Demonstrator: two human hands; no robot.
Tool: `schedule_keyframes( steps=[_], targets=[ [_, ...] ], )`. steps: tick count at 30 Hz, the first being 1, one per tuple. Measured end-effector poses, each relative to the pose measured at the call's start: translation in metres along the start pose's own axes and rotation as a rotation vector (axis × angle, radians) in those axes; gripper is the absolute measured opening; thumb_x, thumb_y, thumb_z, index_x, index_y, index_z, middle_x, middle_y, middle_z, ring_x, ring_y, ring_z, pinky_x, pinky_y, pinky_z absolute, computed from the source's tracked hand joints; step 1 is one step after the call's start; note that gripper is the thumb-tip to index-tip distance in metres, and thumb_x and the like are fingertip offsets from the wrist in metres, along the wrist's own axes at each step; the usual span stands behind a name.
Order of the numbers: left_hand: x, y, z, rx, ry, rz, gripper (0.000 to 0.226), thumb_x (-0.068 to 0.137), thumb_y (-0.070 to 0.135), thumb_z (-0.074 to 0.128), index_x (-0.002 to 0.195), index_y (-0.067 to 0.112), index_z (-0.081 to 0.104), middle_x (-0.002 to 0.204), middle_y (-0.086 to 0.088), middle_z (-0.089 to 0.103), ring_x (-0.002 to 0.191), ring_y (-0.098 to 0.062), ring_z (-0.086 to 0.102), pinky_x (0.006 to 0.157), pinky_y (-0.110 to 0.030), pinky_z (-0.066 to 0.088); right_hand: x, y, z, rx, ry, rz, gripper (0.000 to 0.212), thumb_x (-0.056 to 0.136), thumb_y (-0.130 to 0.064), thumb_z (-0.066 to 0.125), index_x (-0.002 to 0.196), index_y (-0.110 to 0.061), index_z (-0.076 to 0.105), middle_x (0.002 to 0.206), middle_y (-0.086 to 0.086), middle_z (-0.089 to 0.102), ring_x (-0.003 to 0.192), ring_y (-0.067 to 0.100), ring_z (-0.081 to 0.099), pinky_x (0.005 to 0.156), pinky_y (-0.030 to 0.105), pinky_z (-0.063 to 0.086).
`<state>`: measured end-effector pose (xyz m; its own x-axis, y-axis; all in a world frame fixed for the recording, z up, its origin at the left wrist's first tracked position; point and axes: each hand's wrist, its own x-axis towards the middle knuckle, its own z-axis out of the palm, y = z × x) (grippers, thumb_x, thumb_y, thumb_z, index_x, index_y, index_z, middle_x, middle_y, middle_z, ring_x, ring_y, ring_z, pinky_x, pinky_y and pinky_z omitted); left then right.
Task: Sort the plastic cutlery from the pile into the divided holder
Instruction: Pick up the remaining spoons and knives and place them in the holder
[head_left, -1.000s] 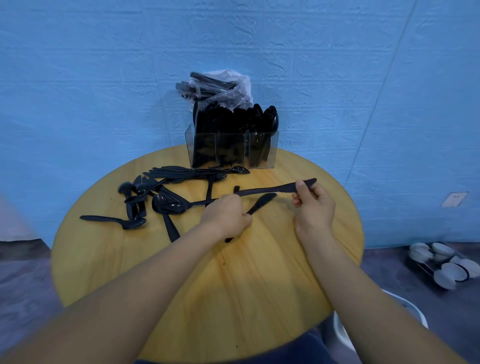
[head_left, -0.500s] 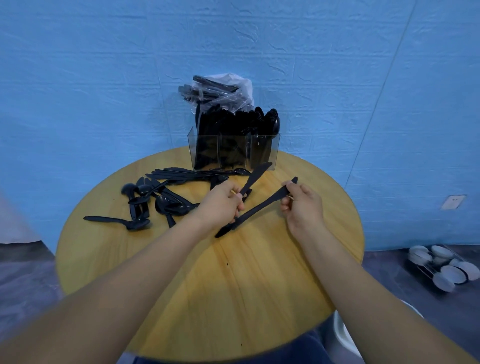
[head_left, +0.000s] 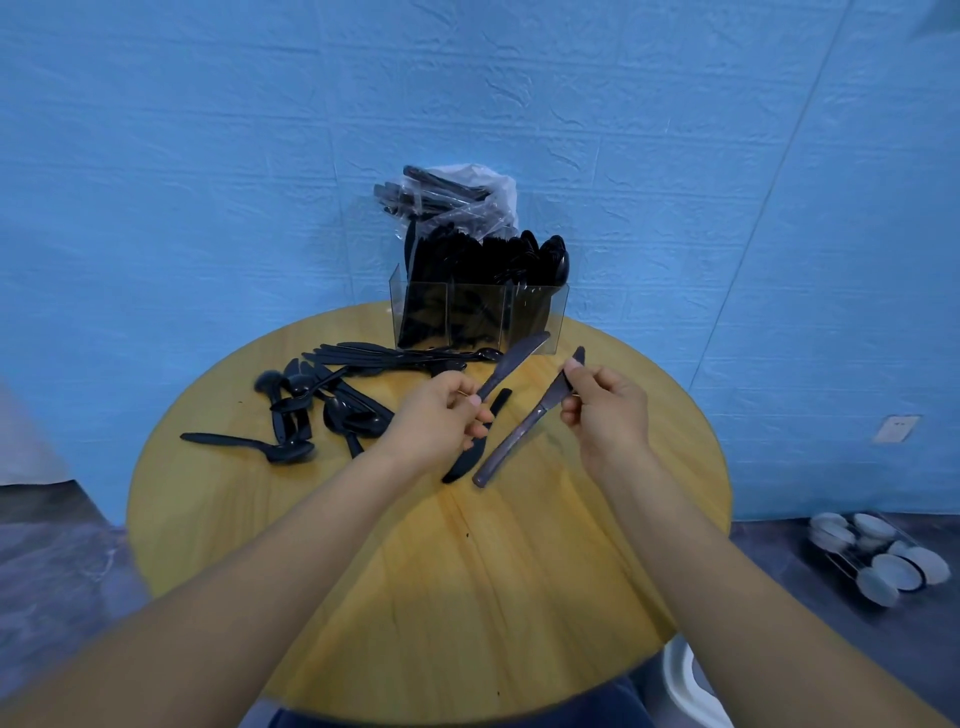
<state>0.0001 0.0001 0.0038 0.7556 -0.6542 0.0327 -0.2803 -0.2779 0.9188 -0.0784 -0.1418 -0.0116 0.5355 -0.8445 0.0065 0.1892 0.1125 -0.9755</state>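
Two black plastic knives are in your hands above the table (head_left: 519, 597): left hand (head_left: 441, 415) grips one knife (head_left: 511, 364), right hand (head_left: 608, 410) pinches another knife (head_left: 524, 434); light, slightly bendy, so hold mid-handle toward the holder (head_left: 478, 312)

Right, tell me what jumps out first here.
Both hands, left and right, each hold a black knife above the middle of the round table. Behind them stands a clear holder packed with black cutlery, and a loose pile lies to the left.
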Motion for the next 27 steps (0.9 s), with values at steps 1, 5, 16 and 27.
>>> schedule_keyframes(
  steps=[1, 5, 16, 27],
  targets=[
    [-0.001, 0.001, 0.0, 0.006, -0.004, 0.01, 0.019, 0.1, 0.012, 0.04, 0.112, 0.012, 0.055, 0.095, 0.0, 0.064, 0.081, -0.009, 0.061, 0.072, -0.022, 0.051, -0.001, -0.001, 0.002, 0.0, 0.009, 0.006, 0.02, 0.092, -0.013, 0.059, 0.074, -0.007, 0.062, 0.062, 0.005, 0.051, 0.05, 0.01, 0.043, 0.051, 0.023, 0.04],
    [-0.011, 0.002, 0.001, 0.023, -0.043, 0.04, 0.014, 0.101, 0.013, 0.038, 0.104, 0.012, 0.052, 0.093, -0.004, 0.066, 0.081, -0.016, 0.068, 0.069, -0.027, 0.055, -0.005, -0.004, 0.012, 0.01, 0.007, 0.02, 0.018, 0.092, -0.001, 0.051, 0.079, -0.01, 0.059, 0.062, 0.004, 0.055, 0.047, 0.009, 0.046, 0.048, 0.021, 0.04],
    [-0.018, -0.007, 0.008, 0.097, -0.061, 0.074, 0.013, 0.101, 0.012, 0.033, 0.106, 0.016, 0.044, 0.082, -0.001, 0.058, 0.061, -0.008, 0.053, 0.05, -0.016, 0.048, -0.018, -0.008, 0.028, -0.057, -0.074, 0.04, 0.007, 0.089, -0.001, 0.06, 0.087, -0.006, 0.064, 0.065, 0.001, 0.056, 0.05, 0.006, 0.046, 0.047, 0.015, 0.041],
    [-0.02, -0.01, 0.005, -0.135, -0.136, -0.011, 0.018, 0.102, 0.011, 0.029, 0.097, 0.015, 0.046, 0.079, -0.005, 0.061, 0.058, -0.013, 0.056, 0.054, -0.026, 0.05, -0.019, -0.014, 0.03, 0.291, -0.194, 0.106, 0.012, 0.093, -0.008, 0.056, 0.081, -0.009, 0.058, 0.066, 0.001, 0.059, 0.049, 0.006, 0.048, 0.046, 0.015, 0.044]
  ],
)
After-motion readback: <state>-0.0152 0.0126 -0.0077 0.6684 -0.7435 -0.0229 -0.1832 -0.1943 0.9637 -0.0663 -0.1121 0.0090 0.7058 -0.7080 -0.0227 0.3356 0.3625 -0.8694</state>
